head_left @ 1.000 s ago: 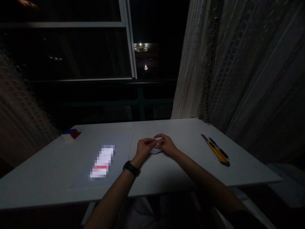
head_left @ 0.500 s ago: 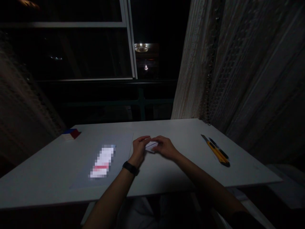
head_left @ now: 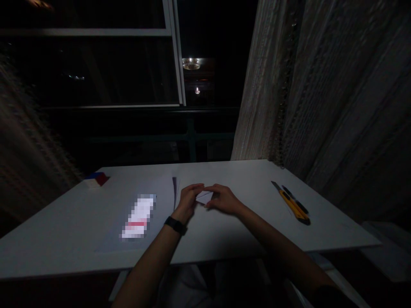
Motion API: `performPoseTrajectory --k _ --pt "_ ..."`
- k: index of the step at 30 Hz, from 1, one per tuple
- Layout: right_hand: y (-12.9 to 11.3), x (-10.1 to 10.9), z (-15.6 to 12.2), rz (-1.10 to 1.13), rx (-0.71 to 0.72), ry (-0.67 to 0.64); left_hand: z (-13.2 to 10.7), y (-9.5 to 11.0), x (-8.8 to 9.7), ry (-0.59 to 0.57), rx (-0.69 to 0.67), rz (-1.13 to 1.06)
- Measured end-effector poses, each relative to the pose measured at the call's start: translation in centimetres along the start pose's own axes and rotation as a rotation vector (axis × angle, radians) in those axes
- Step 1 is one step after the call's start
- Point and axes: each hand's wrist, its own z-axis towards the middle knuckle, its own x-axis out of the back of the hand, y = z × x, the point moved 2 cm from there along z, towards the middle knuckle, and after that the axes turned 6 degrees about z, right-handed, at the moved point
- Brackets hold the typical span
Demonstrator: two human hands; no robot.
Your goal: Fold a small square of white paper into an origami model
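Observation:
Between my two hands, over the middle of the white table (head_left: 244, 179), is a small folded piece of white paper (head_left: 204, 196). My left hand (head_left: 189, 197), with a dark band on its wrist, is closed on the paper's left side. From the other side my right hand (head_left: 223, 199) grips it, thumb at the lower edge and fingers along the top. The paper shows an angular outline with a fold line across it. Parts of it are hidden behind my fingers.
Left of my hands, white paper sheets (head_left: 163, 188) lie under a bright, pixelated phone-like screen (head_left: 138, 217). A coloured cube (head_left: 95, 179) sits at the far left. On the right are a yellow utility knife (head_left: 293, 206) and a dark pen (head_left: 297, 201). Curtains (head_left: 257, 85) hang behind.
The right edge of the sheets on the left has lifted, showing a dark gap. My fingers have shifted slightly on the folded paper, and more of its face shows.

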Motion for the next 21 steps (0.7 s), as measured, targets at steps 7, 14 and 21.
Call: performPoseTrajectory --k 7,14,21 --pt "1.3 -0.2 0.3 0.288 -0.166 0.043 0.0 0.7 -0.2 0.048 -0.232 0.238" --pt "1.9 0.5 0.5 0.252 -0.122 0.119 0.1 0.3 -0.2 -0.044 -0.164 0.252" --pt "1.7 0.6 0.3 0.174 -0.131 0.200 -0.5 0.8 -0.5 -0.034 -0.170 0.224"
